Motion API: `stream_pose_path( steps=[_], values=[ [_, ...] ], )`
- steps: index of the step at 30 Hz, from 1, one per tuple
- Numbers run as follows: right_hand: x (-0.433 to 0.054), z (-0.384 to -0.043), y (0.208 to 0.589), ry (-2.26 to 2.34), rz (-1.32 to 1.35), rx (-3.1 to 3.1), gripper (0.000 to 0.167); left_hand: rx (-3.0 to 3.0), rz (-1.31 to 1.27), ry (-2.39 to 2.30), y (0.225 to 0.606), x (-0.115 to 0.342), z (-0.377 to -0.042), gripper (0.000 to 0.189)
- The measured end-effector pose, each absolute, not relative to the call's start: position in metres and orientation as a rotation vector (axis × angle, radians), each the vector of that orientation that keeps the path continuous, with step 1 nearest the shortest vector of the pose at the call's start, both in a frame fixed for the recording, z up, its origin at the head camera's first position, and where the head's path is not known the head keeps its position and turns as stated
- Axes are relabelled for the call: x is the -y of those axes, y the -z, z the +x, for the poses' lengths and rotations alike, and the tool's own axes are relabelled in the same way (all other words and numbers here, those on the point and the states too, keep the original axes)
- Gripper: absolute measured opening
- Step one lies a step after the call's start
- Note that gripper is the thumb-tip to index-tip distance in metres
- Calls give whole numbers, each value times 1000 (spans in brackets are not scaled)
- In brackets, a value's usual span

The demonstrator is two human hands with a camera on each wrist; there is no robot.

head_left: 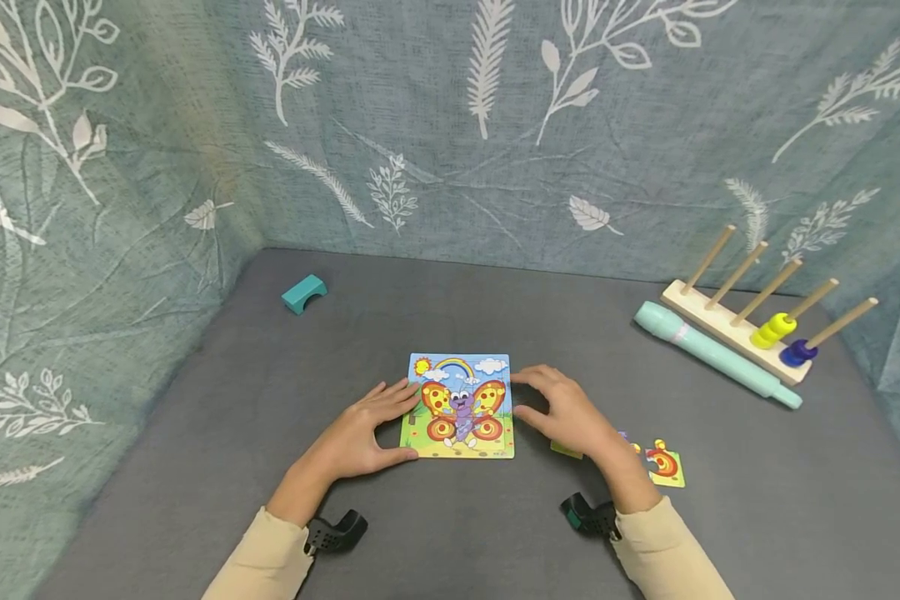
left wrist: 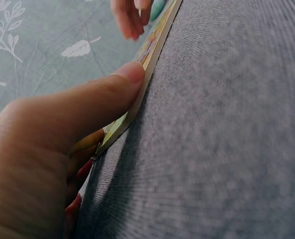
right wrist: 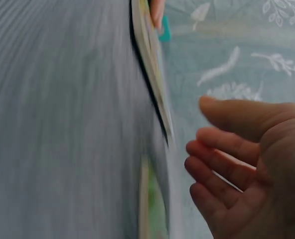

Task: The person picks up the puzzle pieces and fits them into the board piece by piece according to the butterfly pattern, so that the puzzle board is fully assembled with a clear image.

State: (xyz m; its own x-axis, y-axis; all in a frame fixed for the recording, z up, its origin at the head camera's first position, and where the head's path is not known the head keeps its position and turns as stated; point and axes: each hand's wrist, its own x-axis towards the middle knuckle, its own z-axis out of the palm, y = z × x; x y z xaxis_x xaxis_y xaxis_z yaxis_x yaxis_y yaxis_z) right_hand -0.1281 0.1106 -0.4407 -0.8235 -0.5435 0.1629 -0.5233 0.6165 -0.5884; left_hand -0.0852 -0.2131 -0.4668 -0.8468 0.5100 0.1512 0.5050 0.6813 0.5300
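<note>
A square jigsaw puzzle (head_left: 461, 408) with a butterfly, rainbow and sun picture lies flat on the grey table. My left hand (head_left: 363, 429) rests along its left side, fingers extended; the thumb (left wrist: 130, 74) touches the near edge by the corner. Beside the right edge is my right hand (head_left: 562, 408), fingers loosely bent and thumb apart; the right wrist view shows nothing held. Under and behind that hand lie loose puzzle pieces: one (head_left: 566, 450) partly covered, another (head_left: 666, 467) with a red and orange swirl, and others mostly hidden by the wrist.
A teal arch block (head_left: 304, 293) sits at the back left. At the right stand a wooden peg rack (head_left: 735, 329) with yellow and dark blue rings, and a mint-green tube-shaped object (head_left: 720, 357) lying before it. A leaf-patterned curtain (head_left: 435, 150) hangs behind the table.
</note>
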Motion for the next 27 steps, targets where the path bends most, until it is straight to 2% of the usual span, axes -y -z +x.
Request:
stream_pose_path(
  steps=[12, 20, 27],
  values=[
    [-170, -108, 441, 983, -798, -2800, 44, -2884, 886, -915, 468, 213, -86, 78],
    [-180, -89, 448, 935, -769, -2898, 44, -2877, 854, -914, 467, 213, -85, 77],
    [-181, -85, 457, 942, -887, -3016, 41, -2866, 843, -917, 467, 213, -85, 78]
  ],
)
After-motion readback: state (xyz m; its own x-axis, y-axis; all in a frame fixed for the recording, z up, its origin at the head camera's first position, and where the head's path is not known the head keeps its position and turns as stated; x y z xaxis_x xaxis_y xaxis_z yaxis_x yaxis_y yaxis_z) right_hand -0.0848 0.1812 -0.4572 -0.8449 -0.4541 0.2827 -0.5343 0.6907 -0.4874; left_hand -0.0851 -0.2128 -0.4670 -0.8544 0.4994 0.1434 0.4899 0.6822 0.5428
